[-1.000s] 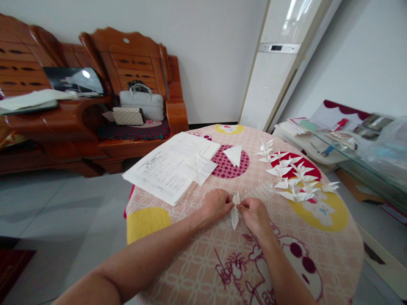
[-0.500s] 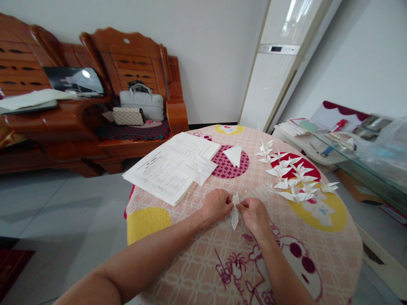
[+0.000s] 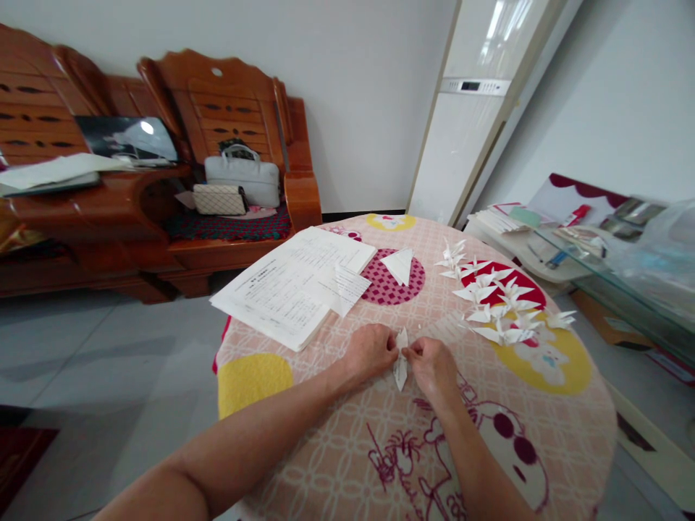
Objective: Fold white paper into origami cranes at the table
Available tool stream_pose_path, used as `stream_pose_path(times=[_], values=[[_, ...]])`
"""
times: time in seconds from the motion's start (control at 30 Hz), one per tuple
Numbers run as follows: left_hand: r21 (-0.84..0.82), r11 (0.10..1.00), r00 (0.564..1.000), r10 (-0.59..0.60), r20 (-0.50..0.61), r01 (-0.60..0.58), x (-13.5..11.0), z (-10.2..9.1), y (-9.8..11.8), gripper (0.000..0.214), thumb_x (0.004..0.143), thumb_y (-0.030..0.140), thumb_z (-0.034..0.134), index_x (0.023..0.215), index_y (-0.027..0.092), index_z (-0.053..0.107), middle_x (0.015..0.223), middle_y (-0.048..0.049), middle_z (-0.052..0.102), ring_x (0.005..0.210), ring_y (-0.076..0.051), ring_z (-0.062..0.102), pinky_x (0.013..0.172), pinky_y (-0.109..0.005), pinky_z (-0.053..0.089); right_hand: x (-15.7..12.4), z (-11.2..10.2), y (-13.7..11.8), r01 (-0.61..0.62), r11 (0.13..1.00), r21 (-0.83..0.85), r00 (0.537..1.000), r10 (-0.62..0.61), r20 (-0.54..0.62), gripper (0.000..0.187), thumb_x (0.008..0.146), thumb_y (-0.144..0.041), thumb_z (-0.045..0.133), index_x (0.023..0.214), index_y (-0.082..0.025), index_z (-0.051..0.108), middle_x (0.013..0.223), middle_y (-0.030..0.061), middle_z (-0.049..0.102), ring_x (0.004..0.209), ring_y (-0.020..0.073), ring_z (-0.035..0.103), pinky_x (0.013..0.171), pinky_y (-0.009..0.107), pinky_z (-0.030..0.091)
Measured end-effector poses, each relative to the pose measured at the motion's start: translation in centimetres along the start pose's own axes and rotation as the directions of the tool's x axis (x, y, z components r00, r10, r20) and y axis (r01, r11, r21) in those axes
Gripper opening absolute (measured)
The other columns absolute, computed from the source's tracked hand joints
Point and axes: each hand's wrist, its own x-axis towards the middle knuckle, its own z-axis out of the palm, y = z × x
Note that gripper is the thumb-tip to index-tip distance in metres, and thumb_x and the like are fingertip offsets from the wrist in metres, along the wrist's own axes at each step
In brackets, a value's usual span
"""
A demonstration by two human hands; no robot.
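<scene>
Between my two hands is a narrow folded paper (image 3: 400, 375), a long diamond of white printed paper with its points facing toward and away from me. My left hand (image 3: 372, 350) pinches its left edge, fingers closed. From the other side, the thumb and fingertips of my right hand (image 3: 434, 365) close on its right edge. Several finished paper cranes (image 3: 502, 333) stand grouped to the right. A folded paper triangle (image 3: 399, 265) lies beyond my hands, and another partly folded sheet (image 3: 347, 288) rests on the paper stack's corner.
A stack of printed papers (image 3: 287, 289) lies at the table's left side. The round table wears a patterned cloth (image 3: 326, 449). A glass-topped side table (image 3: 613, 271) with odds and ends stands at right. Beyond are a wooden bench (image 3: 228, 94) with bags and a tall white air conditioner (image 3: 461, 137).
Hardly anything differs. Both hands keep their pinch on the folded paper, with the right fingertips shifted very slightly left. The view has moved a touch.
</scene>
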Motion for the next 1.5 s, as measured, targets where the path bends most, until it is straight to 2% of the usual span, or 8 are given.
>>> stream_pose_path(times=[0.17, 0.27, 0.43, 0.7, 1.07, 1.3, 1.43, 1.5], values=[[-0.052, 0.988, 0.985, 0.140, -0.103, -0.146, -0.3, 0.6, -0.5, 0.016, 0.075, 0.019, 0.056, 0.087, 0.017, 0.065, 0.084, -0.0035, 0.066, 0.073, -0.015, 0.059, 0.064, -0.024, 0.041, 0.1, 0.1, 0.1, -0.002, 1.000, 0.012, 1.000, 0.002, -0.006, 0.019, 0.082, -0.032, 0.062, 0.073, -0.018, 0.071, 0.074, 0.0080, 0.073, 0.071, 0.0197, 0.064, 0.059, 0.027, 0.034], [-0.060, 0.974, 0.974, 0.213, -0.079, -0.218, -0.4, 0.7, -0.7, 0.015, 0.078, 0.019, 0.053, 0.085, 0.017, 0.067, 0.087, -0.0043, 0.066, 0.078, -0.016, 0.060, 0.069, -0.024, 0.042, 0.2, 0.0, 0.5, 0.022, 0.998, 0.065, 1.000, -0.023, 0.017, 0.018, 0.082, -0.030, 0.062, 0.073, -0.017, 0.070, 0.073, 0.0077, 0.072, 0.070, 0.0193, 0.064, 0.059, 0.026, 0.035], [-0.081, 0.977, 0.980, 0.195, -0.045, -0.199, -0.2, 0.6, -0.9, 0.019, 0.077, 0.019, 0.053, 0.085, 0.018, 0.070, 0.087, -0.0041, 0.068, 0.080, -0.017, 0.061, 0.072, -0.025, 0.044, 0.4, -0.1, 1.1, 0.029, 0.983, 0.179, 0.997, -0.043, 0.071, 0.011, 0.077, -0.029, 0.066, 0.073, -0.018, 0.068, 0.072, 0.0046, 0.071, 0.067, 0.0172, 0.063, 0.058, 0.025, 0.036], [-0.080, 0.986, 0.989, 0.148, -0.013, -0.149, 0.0, 0.2, -0.7, 0.023, 0.075, 0.020, 0.054, 0.087, 0.020, 0.074, 0.087, -0.0039, 0.070, 0.079, -0.017, 0.061, 0.072, -0.025, 0.044, 0.1, -0.1, 0.5, 0.065, 0.994, 0.083, 0.998, -0.067, 0.013, 0.009, 0.074, -0.026, 0.067, 0.069, -0.018, 0.066, 0.067, 0.0034, 0.068, 0.064, 0.0167, 0.060, 0.058, 0.026, 0.034], [-0.126, 0.979, 0.987, 0.162, -0.003, -0.161, 0.0, -0.1, -0.7, 0.024, 0.074, 0.018, 0.054, 0.086, 0.019, 0.074, 0.087, -0.0039, 0.071, 0.080, -0.017, 0.063, 0.073, -0.025, 0.045, 0.8, 0.2, 2.3, 0.043, 0.925, 0.378, 0.983, -0.107, 0.148, 0.012, 0.075, -0.029, 0.061, 0.071, -0.018, 0.064, 0.057, -0.0004, 0.064, 0.050, 0.0130, 0.056, 0.050, 0.023, 0.036], [-0.190, 0.968, 0.986, 0.158, -0.055, -0.166, 0.1, 0.1, -1.0, 0.020, 0.072, 0.017, 0.056, 0.082, 0.017, 0.073, 0.081, -0.0032, 0.070, 0.073, -0.015, 0.061, 0.069, -0.024, 0.044, 0.8, -0.1, 0.8, 0.048, 0.988, 0.148, 0.997, -0.057, 0.056, 0.014, 0.068, -0.028, 0.069, 0.060, -0.019, 0.061, 0.060, 0.0016, 0.065, 0.057, 0.0143, 0.057, 0.052, 0.024, 0.033], [-0.258, 0.964, 0.998, 0.050, -0.050, -0.061, 0.3, 0.1, -1.4, 0.016, 0.072, 0.023, 0.059, 0.079, 0.014, 0.071, 0.073, -0.0025, 0.069, 0.065, -0.013, 0.059, 0.060, -0.023, 0.041, 0.6, 0.1, 1.1, 0.046, 0.976, 0.213, 0.997, -0.057, 0.047, 0.015, 0.070, -0.031, 0.067, 0.063, -0.019, 0.062, 0.060, 0.0011, 0.066, 0.056, 0.0150, 0.058, 0.052, 0.024, 0.033], [-0.252, 0.966, 0.998, 0.048, -0.030, -0.054, 0.4, 0.1, -1.5, 0.017, 0.070, 0.025, 0.062, 0.079, 0.015, 0.070, 0.072, -0.0020, 0.068, 0.064, -0.013, 0.058, 0.058, -0.023, 0.039, 0.5, 0.2, 1.4, 0.049, 0.965, 0.256, 0.997, -0.060, 0.038, 0.016, 0.071, -0.034, 0.067, 0.067, -0.019, 0.063, 0.059, 0.0012, 0.066, 0.056, 0.0154, 0.058, 0.051, 0.024, 0.034]])
